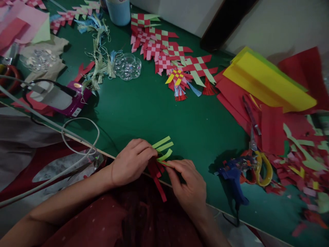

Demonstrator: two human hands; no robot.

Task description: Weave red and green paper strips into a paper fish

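Right at the near edge of the worktop (128, 113), green paper strips (165, 146) point toward two o'clock, red paper strips (158, 183) hang toward five. Interlacing looks to be the step in hand; the next move seems to call for a firm pinch and a careful tuck. At four o'clock, the right hand (189, 181) pinches the paper's edge, thumb against forefinger; from nine, the left hand (135, 161) closes its fingers over the strips, tips partly hidden. Checkered paper fish (154, 49) at twelve, blue glue gun (235, 181) at three!

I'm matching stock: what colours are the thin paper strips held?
Light green strips and red strips, best in head view.
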